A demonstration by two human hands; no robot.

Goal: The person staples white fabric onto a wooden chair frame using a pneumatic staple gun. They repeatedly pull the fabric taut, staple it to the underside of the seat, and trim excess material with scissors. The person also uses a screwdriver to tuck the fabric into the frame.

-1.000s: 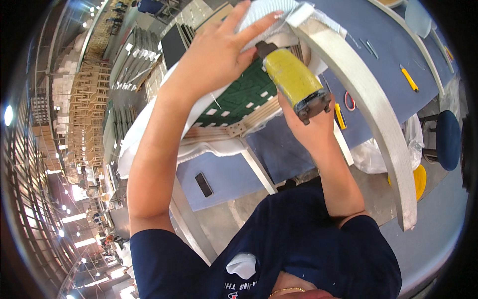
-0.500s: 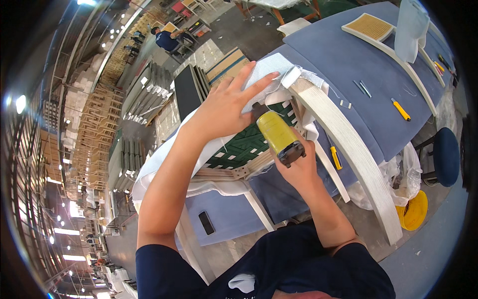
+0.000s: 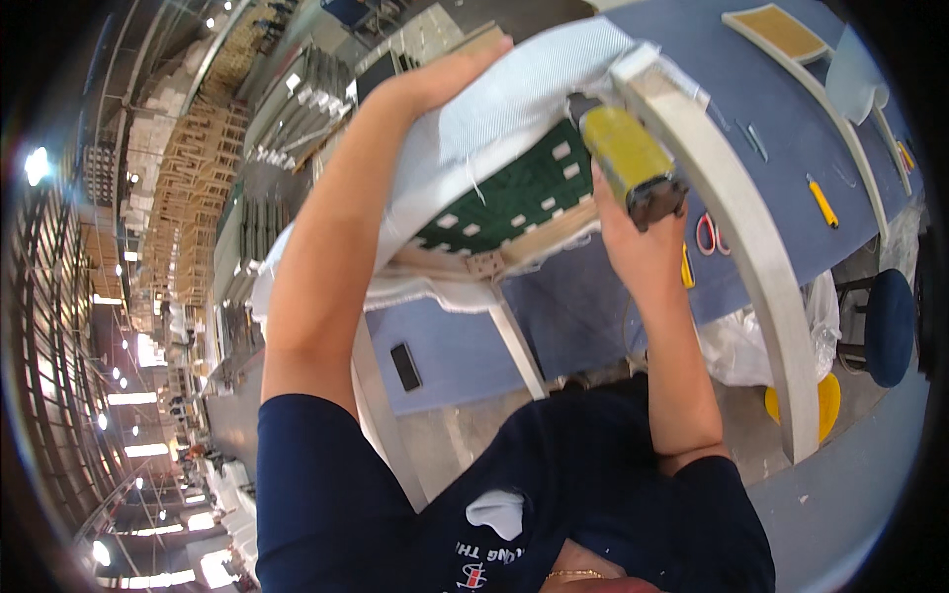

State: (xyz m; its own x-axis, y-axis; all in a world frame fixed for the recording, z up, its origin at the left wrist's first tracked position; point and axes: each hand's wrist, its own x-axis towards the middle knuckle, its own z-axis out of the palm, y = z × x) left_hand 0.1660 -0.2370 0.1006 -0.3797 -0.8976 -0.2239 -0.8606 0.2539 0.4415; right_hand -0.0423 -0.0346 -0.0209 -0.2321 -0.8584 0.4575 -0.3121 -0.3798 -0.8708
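A pale wooden chair frame (image 3: 746, 212) lies tipped on the blue-covered table, its underside toward me. Light blue-white fabric (image 3: 534, 84) wraps over its seat edge, and dark green webbing (image 3: 519, 193) spans the seat opening. My right hand (image 3: 643, 242) is closed round a yellow and black staple gun (image 3: 628, 153), whose nose is by the inner seat rail near the fabric. Along the far side of the seat, my left hand (image 3: 455, 79) grips the fabric-covered chair; its fingers are partly hidden behind the fabric.
Scissors (image 3: 706, 234) and a yellow-handled tool (image 3: 822, 203) lie on the table (image 3: 761, 198). A phone (image 3: 405, 367) rests at the near left. Another curved chair part (image 3: 786, 35) lies at the far right. Nearby stand a blue stool (image 3: 890, 328) and a yellow container (image 3: 828, 405).
The chair has tilted and shifted a little. My left hand has gone from the fabric corner to the seat's far side. The staple gun has moved up and to the right, and the scissors now show.
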